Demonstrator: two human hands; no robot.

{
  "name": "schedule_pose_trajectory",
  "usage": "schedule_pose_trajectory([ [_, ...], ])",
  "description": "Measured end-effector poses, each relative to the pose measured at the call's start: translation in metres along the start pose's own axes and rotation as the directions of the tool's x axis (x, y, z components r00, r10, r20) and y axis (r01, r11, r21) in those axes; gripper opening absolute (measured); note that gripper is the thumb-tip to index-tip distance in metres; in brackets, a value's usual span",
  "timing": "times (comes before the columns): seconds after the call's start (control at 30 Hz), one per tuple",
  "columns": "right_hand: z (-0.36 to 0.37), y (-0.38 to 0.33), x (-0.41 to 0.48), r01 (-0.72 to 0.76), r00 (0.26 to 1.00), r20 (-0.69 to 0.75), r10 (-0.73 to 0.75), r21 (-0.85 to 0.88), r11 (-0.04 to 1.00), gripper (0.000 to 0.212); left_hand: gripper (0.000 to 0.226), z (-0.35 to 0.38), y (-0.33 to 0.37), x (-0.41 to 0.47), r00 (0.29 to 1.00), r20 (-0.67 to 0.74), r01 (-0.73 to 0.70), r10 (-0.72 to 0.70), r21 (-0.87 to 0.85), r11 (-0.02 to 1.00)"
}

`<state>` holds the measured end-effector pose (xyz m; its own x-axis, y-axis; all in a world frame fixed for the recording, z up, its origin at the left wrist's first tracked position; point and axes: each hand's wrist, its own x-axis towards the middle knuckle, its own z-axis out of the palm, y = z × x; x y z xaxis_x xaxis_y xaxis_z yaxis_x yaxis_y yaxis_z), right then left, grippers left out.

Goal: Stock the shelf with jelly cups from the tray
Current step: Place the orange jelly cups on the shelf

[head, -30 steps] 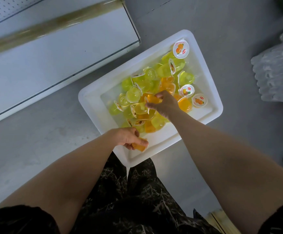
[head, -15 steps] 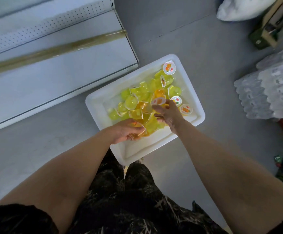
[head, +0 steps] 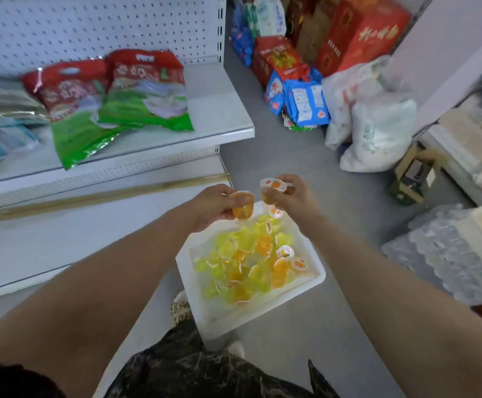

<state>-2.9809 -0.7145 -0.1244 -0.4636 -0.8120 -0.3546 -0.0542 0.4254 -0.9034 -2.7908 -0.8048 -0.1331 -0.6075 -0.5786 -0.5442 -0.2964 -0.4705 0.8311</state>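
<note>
Lifted both hands out of the tray (head: 214, 317) since half a second ago; now holding them side by side above its 12 o'clock rim, forearms stretched forward. Gripping an orange jelly cup (head: 244, 209) in the left hand (head: 211, 206), thumb across its front, fingers curled behind. Pinching a second jelly cup (head: 273, 188) in the right hand (head: 297, 196), lid up, just beside the first. Leaving the loose jelly cups (head: 242, 268) heaped in the tray on the floor (head: 306, 156). Facing the shelf (head: 222, 122) at 10 o'clock, snack bags (head: 145, 93) lying flat on it.

Orange cup (head: 243, 209) & lidded cup (head: 273, 187) held over white tray (head: 214, 317) — prob. half-full w/ cups (head: 245, 268).
</note>
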Motion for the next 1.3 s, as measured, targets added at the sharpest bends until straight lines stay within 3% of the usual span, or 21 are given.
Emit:
schedule_pose_trajectory([
  [0.13,-0.005,-0.081,-0.001,0.18,0.984,-0.006,-0.18,-0.021,0.983,0.04,0.028,-0.008,0.075,-0.037,0.984,-0.058,-0.16,0.166,0.103,0.982],
  [0.2,-0.006,-0.122,-0.005,0.266,0.964,0.005,-0.266,-0.021,0.964,0.046,0.03,-0.013,0.109,-0.061,0.96,-0.129,-0.232,0.249,0.136,0.963],
  [0.5,0.026,-0.271,-0.027,0.571,0.819,0.071,-0.569,-0.002,0.821,0.034,0.072,-0.06,0.217,-0.162,0.772,-0.356,-0.396,0.527,0.38,0.836],
  [0.6,0.049,-0.309,-0.025,0.604,0.792,0.111,-0.6,0.003,0.797,0.044,0.06,-0.081,0.243,-0.187,0.699,-0.401,-0.403,0.592,0.463,0.79],
  [0.73,0.087,-0.355,-0.017,0.639,0.755,0.161,-0.635,0.035,0.769,0.056,0.046,-0.125,0.277,-0.206,0.653,-0.434,-0.417,0.621,0.478,0.773],
  [0.87,0.135,-0.397,-0.011,0.67,0.716,0.234,-0.657,0.031,0.741,0.048,0.04,-0.181,0.312,-0.218,0.661,-0.465,-0.364,0.589,0.487,0.794],
  [0.97,0.177,-0.427,0.002,0.669,0.709,0.282,-0.646,0.019,0.743,0.045,0.03,-0.23,0.336,-0.224,0.698,-0.459,-0.296,0.55,0.514,0.805],
  [1.07,0.222,-0.456,0.02,0.679,0.698,0.319,-0.641,-0.01,0.734,0.047,0.037,-0.284,0.36,-0.227,0.751,-0.449,-0.179,0.484,0.567,0.804],
  [1.3,0.321,-0.519,0.062,0.693,0.691,0.377,-0.616,-0.103,0.714,0.057,0.021,-0.393,0.411,-0.237,0.795,-0.464,0.052,0.389,0.692,0.72],
])
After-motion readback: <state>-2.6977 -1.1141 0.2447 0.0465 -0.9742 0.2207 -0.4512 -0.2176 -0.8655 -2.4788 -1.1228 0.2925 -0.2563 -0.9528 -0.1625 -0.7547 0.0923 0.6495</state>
